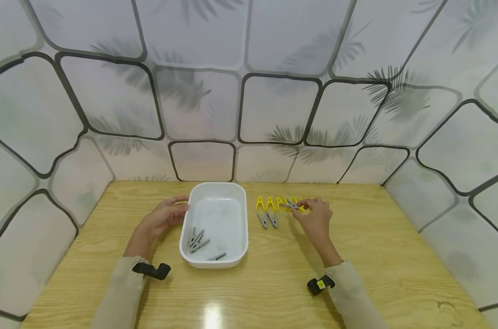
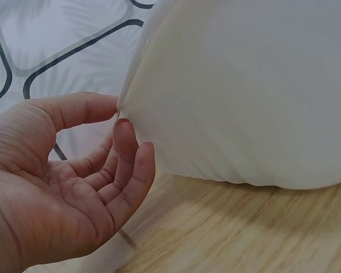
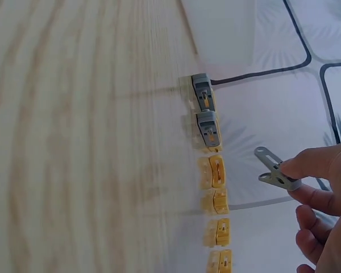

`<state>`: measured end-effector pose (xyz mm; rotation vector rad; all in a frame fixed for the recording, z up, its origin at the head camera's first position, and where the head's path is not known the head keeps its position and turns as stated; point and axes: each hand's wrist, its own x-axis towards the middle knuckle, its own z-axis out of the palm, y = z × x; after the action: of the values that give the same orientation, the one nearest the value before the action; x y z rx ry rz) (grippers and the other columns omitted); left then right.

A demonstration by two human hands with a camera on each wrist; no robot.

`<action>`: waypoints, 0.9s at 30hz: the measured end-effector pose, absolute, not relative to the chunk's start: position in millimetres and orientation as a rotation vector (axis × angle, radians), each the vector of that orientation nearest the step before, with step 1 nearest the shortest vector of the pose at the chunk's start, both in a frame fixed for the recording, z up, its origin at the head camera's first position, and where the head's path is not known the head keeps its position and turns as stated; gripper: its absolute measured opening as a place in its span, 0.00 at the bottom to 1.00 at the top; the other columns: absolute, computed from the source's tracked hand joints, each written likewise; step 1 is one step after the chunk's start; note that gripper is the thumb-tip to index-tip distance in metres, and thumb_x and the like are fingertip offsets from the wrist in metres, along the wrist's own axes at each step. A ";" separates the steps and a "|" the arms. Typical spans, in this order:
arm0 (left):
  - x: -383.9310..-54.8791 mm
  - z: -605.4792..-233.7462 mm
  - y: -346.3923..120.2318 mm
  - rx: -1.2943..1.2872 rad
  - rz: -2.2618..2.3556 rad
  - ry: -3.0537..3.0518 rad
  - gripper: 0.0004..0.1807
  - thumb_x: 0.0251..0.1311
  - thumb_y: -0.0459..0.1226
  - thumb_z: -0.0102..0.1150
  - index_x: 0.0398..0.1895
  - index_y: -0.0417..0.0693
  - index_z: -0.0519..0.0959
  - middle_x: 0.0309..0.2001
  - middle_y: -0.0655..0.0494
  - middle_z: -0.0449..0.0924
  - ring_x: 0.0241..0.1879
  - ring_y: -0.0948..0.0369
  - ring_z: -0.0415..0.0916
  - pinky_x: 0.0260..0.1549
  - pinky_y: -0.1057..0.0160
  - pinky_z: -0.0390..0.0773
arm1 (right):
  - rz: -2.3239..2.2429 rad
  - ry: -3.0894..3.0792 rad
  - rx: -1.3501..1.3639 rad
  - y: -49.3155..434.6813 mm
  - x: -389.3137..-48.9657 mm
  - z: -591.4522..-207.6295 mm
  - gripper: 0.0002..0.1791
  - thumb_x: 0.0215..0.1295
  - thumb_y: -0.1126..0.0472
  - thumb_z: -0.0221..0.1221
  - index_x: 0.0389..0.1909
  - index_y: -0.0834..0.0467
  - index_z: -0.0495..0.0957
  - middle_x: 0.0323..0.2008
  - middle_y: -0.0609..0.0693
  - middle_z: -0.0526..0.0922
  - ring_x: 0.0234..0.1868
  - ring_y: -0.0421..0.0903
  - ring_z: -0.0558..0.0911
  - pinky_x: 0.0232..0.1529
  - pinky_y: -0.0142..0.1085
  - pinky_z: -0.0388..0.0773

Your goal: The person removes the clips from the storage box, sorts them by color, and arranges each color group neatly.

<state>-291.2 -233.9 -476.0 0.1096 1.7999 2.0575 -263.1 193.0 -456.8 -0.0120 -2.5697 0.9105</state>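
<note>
A white rectangular tray (image 1: pixel 242 219) stands on the table with several grey clothespins (image 1: pixel 199 244) in its near left part. At its left side my left hand (image 1: pixel 164 218) pinches the rim, thumb and bent fingers at the edge in the left wrist view. To the tray's right runs a row of yellow clothespins (image 1: pixel 270 204). Just in front of the row's left end lie two grey clothespins (image 1: pixel 265 221), side by side. Between thumb and forefinger my right hand (image 1: pixel 314 219) holds another grey clothespin (image 3: pixel 277 170) above the yellow row, partly covering that row in the head view.
The wooden table (image 1: pixel 216 292) meets a patterned curtain (image 1: pixel 207 160) just behind the tray and clothespins. More patterned cloth hangs at both sides. A dark wrist camera (image 1: pixel 152 270) sits on the left sleeve, another camera (image 1: pixel 320 284) on the right.
</note>
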 end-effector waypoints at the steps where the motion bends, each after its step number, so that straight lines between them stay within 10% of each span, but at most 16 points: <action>1: -290.8 -475.7 -234.3 0.112 2.058 1.801 0.29 0.74 0.33 0.54 0.74 0.32 0.59 0.43 0.65 0.86 0.41 0.68 0.84 0.43 0.67 0.84 | 0.905 -2.583 -0.015 193.2 -263.2 -457.6 0.11 0.60 0.59 0.72 0.37 0.63 0.86 0.38 0.62 0.80 0.44 0.60 0.72 0.52 0.61 0.63; 27: -289.6 -474.0 -233.5 0.117 2.064 1.775 0.29 0.74 0.33 0.53 0.74 0.34 0.59 0.42 0.65 0.87 0.41 0.68 0.85 0.44 0.67 0.84 | 0.841 -2.830 -0.153 190.5 -254.2 -463.3 0.10 0.60 0.56 0.72 0.29 0.58 0.85 0.34 0.58 0.82 0.43 0.61 0.73 0.48 0.58 0.61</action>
<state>-289.6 -233.5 -474.0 0.1168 1.7747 2.0641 -254.2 190.5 -463.3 -0.1527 -2.8301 0.8414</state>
